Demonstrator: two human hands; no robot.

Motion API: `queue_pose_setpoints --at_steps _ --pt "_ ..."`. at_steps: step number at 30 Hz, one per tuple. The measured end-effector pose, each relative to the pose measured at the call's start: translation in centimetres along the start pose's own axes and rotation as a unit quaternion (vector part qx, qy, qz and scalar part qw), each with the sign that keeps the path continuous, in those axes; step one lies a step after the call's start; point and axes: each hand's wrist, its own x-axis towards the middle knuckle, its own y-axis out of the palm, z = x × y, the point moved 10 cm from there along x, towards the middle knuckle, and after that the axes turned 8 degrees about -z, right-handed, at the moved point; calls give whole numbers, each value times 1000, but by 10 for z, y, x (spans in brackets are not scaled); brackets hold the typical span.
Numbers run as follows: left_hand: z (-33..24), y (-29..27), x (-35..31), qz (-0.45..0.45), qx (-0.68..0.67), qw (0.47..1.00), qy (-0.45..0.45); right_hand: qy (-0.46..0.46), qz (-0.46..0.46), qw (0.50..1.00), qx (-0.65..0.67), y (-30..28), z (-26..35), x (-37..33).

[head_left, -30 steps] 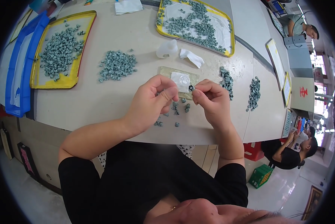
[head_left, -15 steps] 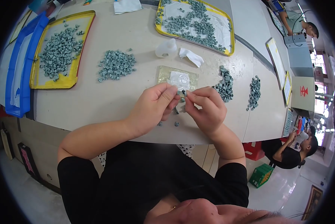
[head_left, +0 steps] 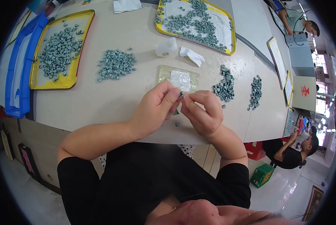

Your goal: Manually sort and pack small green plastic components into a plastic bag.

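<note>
My left hand (head_left: 153, 110) is closed, with thumb and forefinger pinching a small dark grey-green piece (head_left: 182, 94). Against the same piece press the pinched fingertips of my right hand (head_left: 204, 114). Its exact shape is too small to tell. Just beyond the fingertips lies a pale yellowish, see-through block (head_left: 163, 75), with a white sheet and a clear round thing (head_left: 182, 77) on top. A single loose grey-green piece (head_left: 177, 123) rests on the table below the hands, and another dark bit between them is partly hidden.
Loose grey-green pieces form a heap (head_left: 116, 65) at left and two piles (head_left: 224, 85) (head_left: 255, 92) at right. Yellow-rimmed trays (head_left: 86, 33) (head_left: 194, 42) hold more. A blue bin (head_left: 14, 75) stands far left. A white lump (head_left: 166, 47) and folded tissue (head_left: 192, 56) lie beyond the block.
My right hand has shifted slightly left and down, bringing the fingertips closer to my left hand. A loose piece right of my right hand now shows.
</note>
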Motion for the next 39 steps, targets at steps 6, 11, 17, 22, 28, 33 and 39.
queue_pose_setpoints --at_steps 6,11,17,22,28,33,39 --pt "-14 0 -2 -9 55 995 80 156 -22 986 52 -4 -22 -2" --pt "-25 3 -7 -24 116 980 159 157 -35 985 58 -9 -20 0" --pt "-38 9 -12 -58 195 946 253 148 -49 986 57 -14 -18 -3" --pt "-43 13 -13 -62 246 933 255 151 -48 985 74 -14 -22 -5" --pt "-29 14 -11 -36 136 981 133 193 -34 976 95 -18 -29 -2" --pt "-30 22 -16 -3 92 990 110 242 -23 959 144 -20 -38 -7" --pt "-29 24 -16 4 105 990 97 258 -22 952 161 -20 -43 -12"
